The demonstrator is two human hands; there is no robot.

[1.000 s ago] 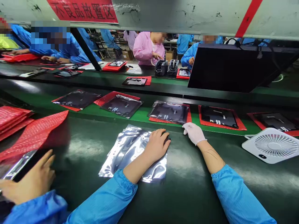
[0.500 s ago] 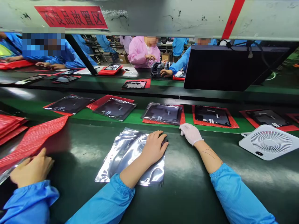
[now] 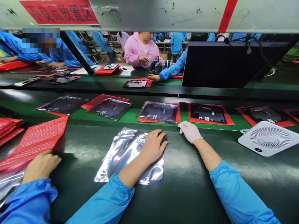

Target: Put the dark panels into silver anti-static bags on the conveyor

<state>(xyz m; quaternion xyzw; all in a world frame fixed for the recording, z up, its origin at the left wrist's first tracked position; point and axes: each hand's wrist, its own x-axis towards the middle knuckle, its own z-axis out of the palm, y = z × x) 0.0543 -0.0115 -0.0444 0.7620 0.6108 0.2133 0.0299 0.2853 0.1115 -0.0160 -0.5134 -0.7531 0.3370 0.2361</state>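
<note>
My left hand (image 3: 153,144) is bare and lies flat, fingers spread, on the upper right part of a stack of shiny silver plastic bags (image 3: 116,168). My right hand (image 3: 190,132) wears a white glove; its fingers are curled in, with nothing visible in them. It rests at the table's far edge, just below a dark flat panel with white strips (image 3: 207,113) on a red bubble bag (image 3: 229,119). To the left of that, a similar panel (image 3: 158,112) in clear film lies on red bubble wrap.
More panels (image 3: 111,109) lie along the green belt (image 3: 133,119). A white fan (image 3: 269,138) stands at right. At left, a co-worker's hand (image 3: 42,165) is by a red bubble bag (image 3: 44,133). A dark monitor (image 3: 224,65) hangs above; people work opposite.
The panels on the belt have shifted slightly left. A co-worker's hand opposite has reached left to a tablet-like part, and the hand at left has moved right. My hands have stayed nearly still.
</note>
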